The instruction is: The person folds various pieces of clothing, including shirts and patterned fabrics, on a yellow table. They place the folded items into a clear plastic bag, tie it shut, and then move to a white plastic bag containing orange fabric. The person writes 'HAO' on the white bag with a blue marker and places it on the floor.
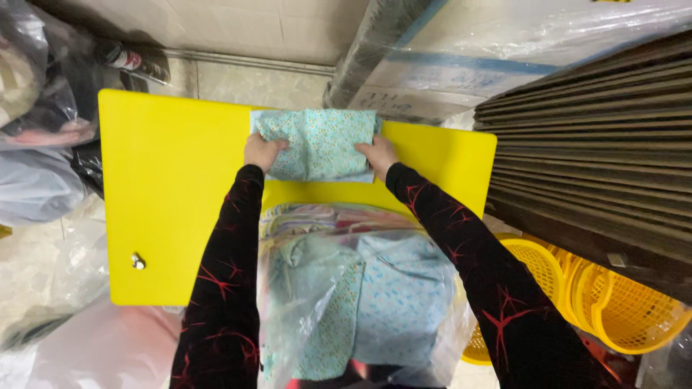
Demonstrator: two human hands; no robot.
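Where the head view looks straight down, a folded light-blue patterned cloth (317,144) is seen lying flat at the far edge of a yellow board (166,194). It is pinned at its left side by the left hand (261,152), whose fingers curl over the edge, and pressed at its right side by the right hand (378,153). The cloth is judged soft, light and limp (likely to sag and unfold if lifted by one corner), so both side edges are best gripped together. Nearer the body, a clear plastic bag of similar garments (360,295) is seen, and yellow baskets (613,302) at the right.
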